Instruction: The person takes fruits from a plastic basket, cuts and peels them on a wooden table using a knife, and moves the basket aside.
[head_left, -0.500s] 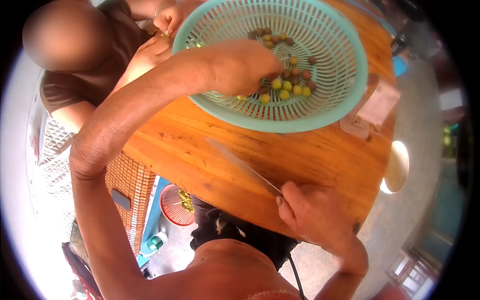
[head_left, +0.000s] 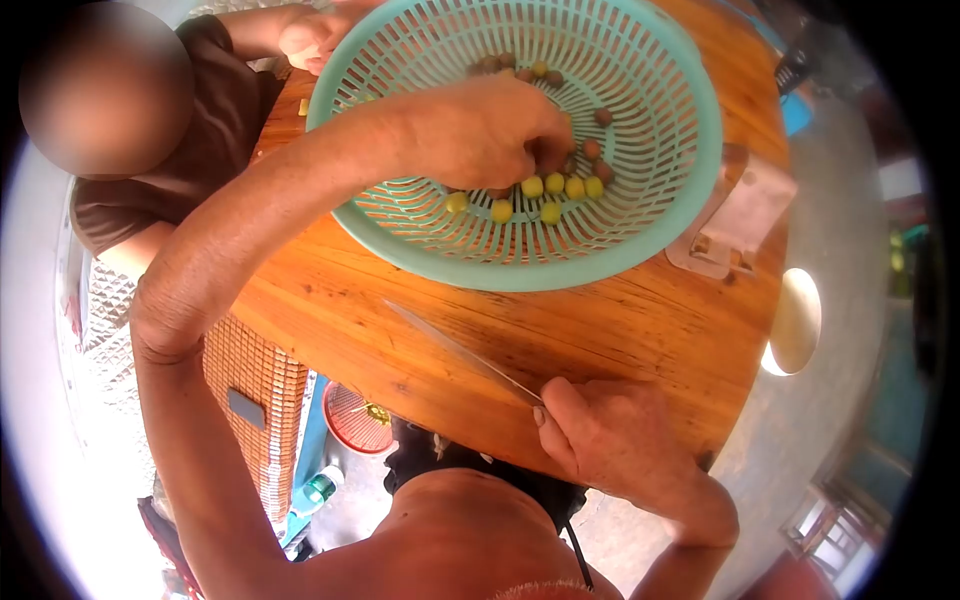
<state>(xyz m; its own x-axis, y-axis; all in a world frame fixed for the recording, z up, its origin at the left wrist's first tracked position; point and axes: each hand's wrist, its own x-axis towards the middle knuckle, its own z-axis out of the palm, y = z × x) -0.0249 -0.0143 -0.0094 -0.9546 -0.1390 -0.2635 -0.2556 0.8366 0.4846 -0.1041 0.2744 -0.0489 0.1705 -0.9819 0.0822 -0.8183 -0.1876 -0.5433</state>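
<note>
My left hand (head_left: 495, 130) reaches into a green plastic basket (head_left: 520, 272), its fingers curled down among small round fruits, some yellow-green (head_left: 554, 183) and some brown (head_left: 603, 117). What its fingertips touch is hidden behind the hand. Over the near part of the wooden table, my right hand (head_left: 610, 430) is closed round a knife (head_left: 455, 347), whose thin blade points up and left, below the basket's near rim. The knife's handle is hidden in my fist.
Another person's hand (head_left: 310, 40) is at the basket's left. A pink holder (head_left: 750, 205) lies on the table (head_left: 640, 330) at right. Below left are a woven chair (head_left: 250, 370) with a dark phone-like object (head_left: 246, 408), a red basket (head_left: 355, 425) and a bottle (head_left: 318, 487).
The basket sits slightly further left and lower in view. My right hand and the knife have shifted a little left and down. The other person's hands have drawn back up and left.
</note>
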